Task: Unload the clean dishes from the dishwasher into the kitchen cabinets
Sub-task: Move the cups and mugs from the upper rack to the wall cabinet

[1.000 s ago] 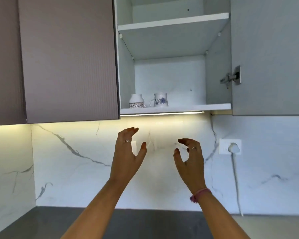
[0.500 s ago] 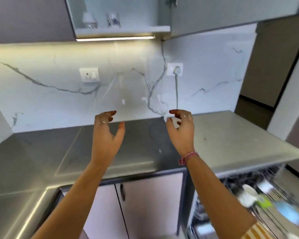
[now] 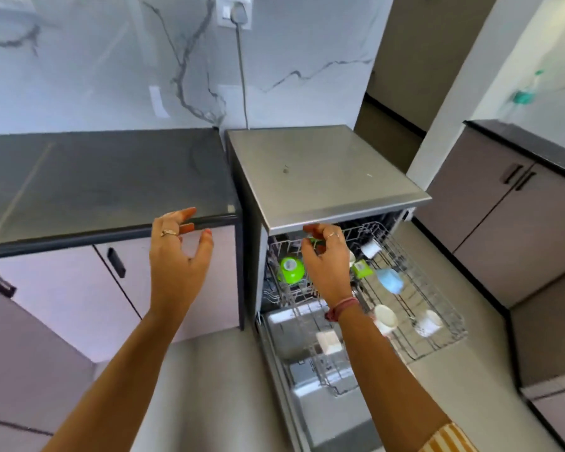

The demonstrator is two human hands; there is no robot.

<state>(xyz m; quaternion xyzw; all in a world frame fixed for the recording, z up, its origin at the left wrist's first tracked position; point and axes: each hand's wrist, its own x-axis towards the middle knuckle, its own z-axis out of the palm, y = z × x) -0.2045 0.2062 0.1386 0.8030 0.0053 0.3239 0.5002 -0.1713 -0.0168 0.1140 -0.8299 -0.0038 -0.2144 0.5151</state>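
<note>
Reaching toward the dishwasher's upper rack point(image 3: 415, 288), I am holding both hands empty: left hand point(image 3: 177, 262) with fingers spread loosely, right hand point(image 3: 327, 265) with fingers curled but gripping nothing. I am judging the green bowl point(image 3: 291, 270), lying inverted just beside the right hand, as light, rigid plastic, possibly slick; gripping its rim looks safest. The grey countertop point(image 3: 95, 181) is offering staging space, and the floor is looking unobstructed.
</note>
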